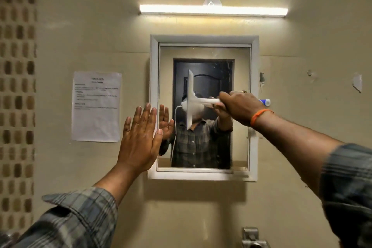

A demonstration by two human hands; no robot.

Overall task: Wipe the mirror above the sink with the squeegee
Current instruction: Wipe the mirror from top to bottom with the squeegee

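Observation:
A mirror (pixel 239 137) in a white frame (pixel 254 106) hangs on the beige wall. My right hand (pixel 240 107) grips the handle of a white squeegee (pixel 190 98). Its blade stands vertical against the glass near the mirror's middle. A blue-tipped end of the handle sticks out past my fist on the right. My left hand (pixel 141 139) is flat and open, fingers spread, resting on the frame's left side. The glass reflects a person in a plaid shirt and a dark door.
A lit tube light (pixel 213 10) runs above the mirror. A printed paper notice (pixel 96 106) is stuck to the wall left of the frame. A metal tap fitting (pixel 251 236) shows at the bottom edge. Mosaic tiles (pixel 17 86) cover the far left wall.

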